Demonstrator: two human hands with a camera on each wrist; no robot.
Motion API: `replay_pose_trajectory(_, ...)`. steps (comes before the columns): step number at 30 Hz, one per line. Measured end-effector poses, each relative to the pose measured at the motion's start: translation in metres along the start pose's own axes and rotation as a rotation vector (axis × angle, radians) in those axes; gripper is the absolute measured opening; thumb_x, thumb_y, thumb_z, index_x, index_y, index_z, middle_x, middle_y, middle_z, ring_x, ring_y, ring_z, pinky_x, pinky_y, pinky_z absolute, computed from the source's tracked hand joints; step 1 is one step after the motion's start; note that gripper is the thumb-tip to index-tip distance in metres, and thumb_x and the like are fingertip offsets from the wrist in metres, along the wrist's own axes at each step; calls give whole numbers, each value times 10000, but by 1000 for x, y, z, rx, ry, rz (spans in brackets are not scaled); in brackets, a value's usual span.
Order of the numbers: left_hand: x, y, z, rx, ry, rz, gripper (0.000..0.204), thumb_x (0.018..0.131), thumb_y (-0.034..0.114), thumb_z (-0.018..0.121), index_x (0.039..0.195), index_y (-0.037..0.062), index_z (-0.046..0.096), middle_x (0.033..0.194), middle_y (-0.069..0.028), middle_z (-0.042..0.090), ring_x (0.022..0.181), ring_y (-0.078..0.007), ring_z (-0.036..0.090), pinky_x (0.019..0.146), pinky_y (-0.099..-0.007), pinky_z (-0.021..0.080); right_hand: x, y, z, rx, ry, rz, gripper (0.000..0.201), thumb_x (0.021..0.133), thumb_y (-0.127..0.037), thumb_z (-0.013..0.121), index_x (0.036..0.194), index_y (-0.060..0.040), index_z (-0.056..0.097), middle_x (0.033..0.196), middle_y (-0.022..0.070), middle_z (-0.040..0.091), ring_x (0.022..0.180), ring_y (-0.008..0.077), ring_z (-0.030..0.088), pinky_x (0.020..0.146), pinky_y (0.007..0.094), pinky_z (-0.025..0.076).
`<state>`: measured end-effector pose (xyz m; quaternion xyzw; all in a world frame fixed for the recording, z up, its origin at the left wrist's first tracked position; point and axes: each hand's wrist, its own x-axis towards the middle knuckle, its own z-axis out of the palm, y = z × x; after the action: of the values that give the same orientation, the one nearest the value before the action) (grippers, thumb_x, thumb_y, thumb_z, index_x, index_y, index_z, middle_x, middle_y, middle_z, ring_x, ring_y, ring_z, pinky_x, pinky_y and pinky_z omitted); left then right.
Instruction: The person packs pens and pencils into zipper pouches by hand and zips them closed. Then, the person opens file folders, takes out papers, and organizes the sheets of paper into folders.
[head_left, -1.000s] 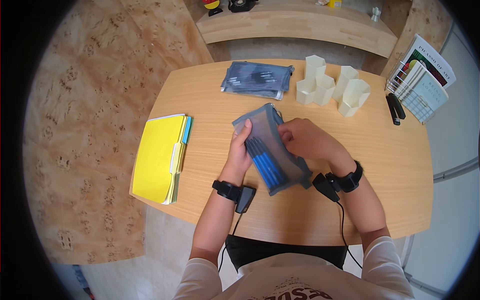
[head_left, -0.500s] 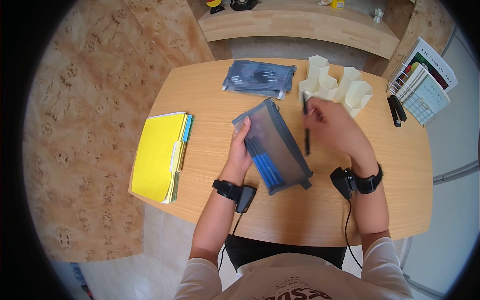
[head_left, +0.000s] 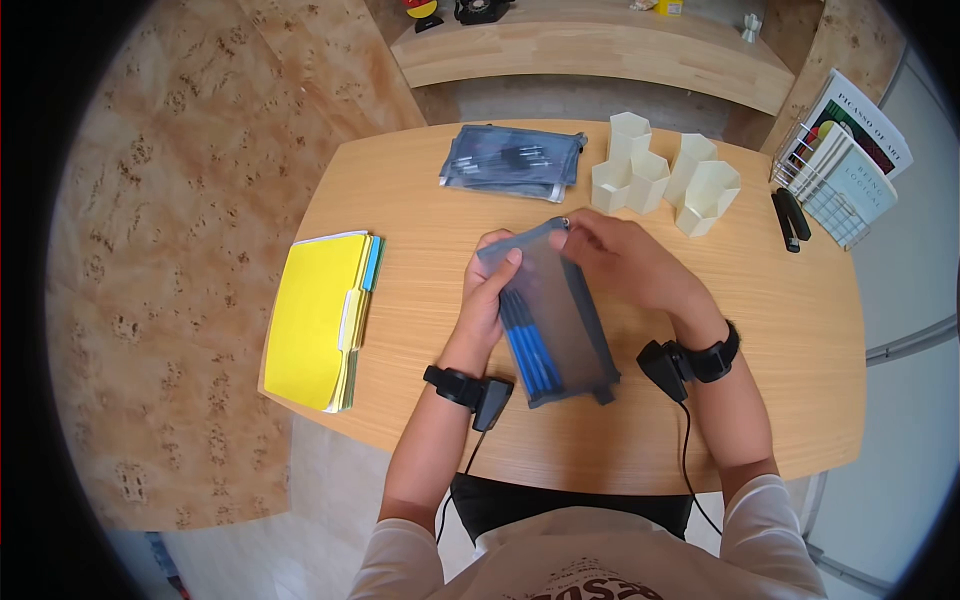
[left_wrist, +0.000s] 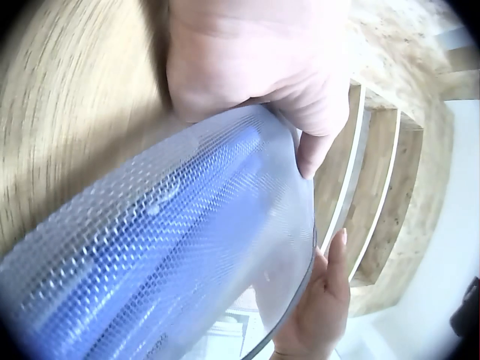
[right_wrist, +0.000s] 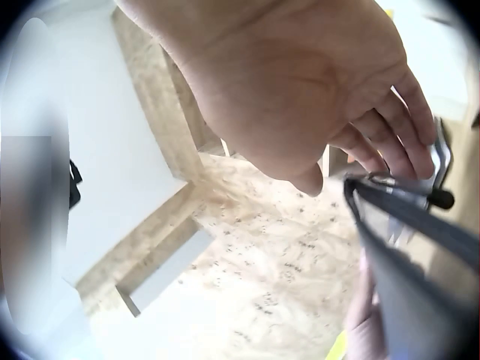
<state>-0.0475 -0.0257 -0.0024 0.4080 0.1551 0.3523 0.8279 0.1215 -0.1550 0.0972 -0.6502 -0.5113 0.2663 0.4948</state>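
My left hand (head_left: 487, 290) grips a grey mesh zip pencil case (head_left: 548, 320), thumb across its front and fingers behind. Several blue pens (head_left: 532, 350) show through the mesh along its left side. At the case's top corner is my right hand (head_left: 625, 255), its fingertips right at the end of the zip edge. In the right wrist view the fingers (right_wrist: 401, 127) are fairly straight, with the thumb apart from them. A dark rod-like piece with a black end (right_wrist: 441, 199) lies by the case's opening, below those fingers; I cannot tell what it is.
More mesh cases (head_left: 510, 162) with pens lie at the back of the table. Cream hexagonal pen holders (head_left: 630, 165) stand right of them. A black stapler (head_left: 790, 220) and a wire rack with books (head_left: 835, 185) are at the right. Yellow folders (head_left: 318, 315) lie at the left.
My right hand moved out right from the case with a black pen, then came back to its top corner; the pen no longer shows in the head view. The case has turned more upright.
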Motion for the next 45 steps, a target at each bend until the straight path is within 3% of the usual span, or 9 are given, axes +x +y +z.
replay_pose_trajectory(2,3,-2,-7,23,25,34,276,982,152,717,1213,75,589,1093,-62,677,945,-140,668,838,-286,577,1,2,-1,-188,-163,36,257,992,-233,634,971,23,624,839,198,693,753,357,651,681,426,483)
replay_pose_trajectory(9,13,0,-17,495,66,368,249,980,96,702,1215,51,633,1147,-71,665,1043,-146,628,945,-284,505,-1,-1,-5,-260,-91,-36,225,1002,-199,600,967,21,626,830,245,655,763,411,626,693,440,483)
replay_pose_trajectory(12,12,9,-16,825,6,462,214,998,125,682,1196,43,685,1180,-76,676,1078,-160,622,1009,-309,458,-3,-1,-1,-210,-132,-94,226,1044,-202,584,963,7,617,757,119,625,680,204,532,663,349,448)
replay_pose_trajectory(14,9,15,-8,974,-24,472,204,1000,146,682,1173,46,716,1201,-80,688,1078,-171,625,1043,-333,426,-3,-3,1,-201,-158,-73,183,992,-163,568,969,4,637,858,233,675,803,419,641,723,448,497)
replay_pose_trajectory(16,6,14,0,1029,-123,532,210,1038,184,632,1169,48,723,1212,-106,677,1088,-180,624,1017,-325,446,-3,5,4,-147,-180,-95,184,987,-162,560,970,3,639,861,227,680,808,415,646,728,450,499)
replay_pose_trajectory(19,6,3,-13,705,-162,165,206,1044,181,634,1156,24,707,1107,-81,697,1013,-153,638,934,-300,486,-5,3,6,-102,-226,-84,194,979,-166,548,973,3,643,870,217,691,820,408,655,739,450,504)
replay_pose_trajectory(22,1,7,-11,688,-167,141,197,1058,186,626,1130,13,688,960,-31,691,898,-105,631,825,-267,504,-6,1,6,-176,-253,-74,186,992,-175,548,967,-9,628,831,178,674,779,345,646,724,413,497)
replay_pose_trajectory(35,31,23,-70,359,433,508,180,1101,197,551,1072,47,646,916,28,628,834,-49,538,766,-219,453,-35,-55,-53,-435,-448,159,226,939,-175,579,867,23,660,832,235,657,782,411,618,723,451,492)
replay_pose_trajectory(45,33,7,-55,395,442,509,195,1097,209,562,1083,32,641,912,31,631,822,-38,535,744,-215,448,-54,-85,-57,-531,-455,139,152,884,-122,610,842,13,667,760,237,632,728,425,603,673,472,482)
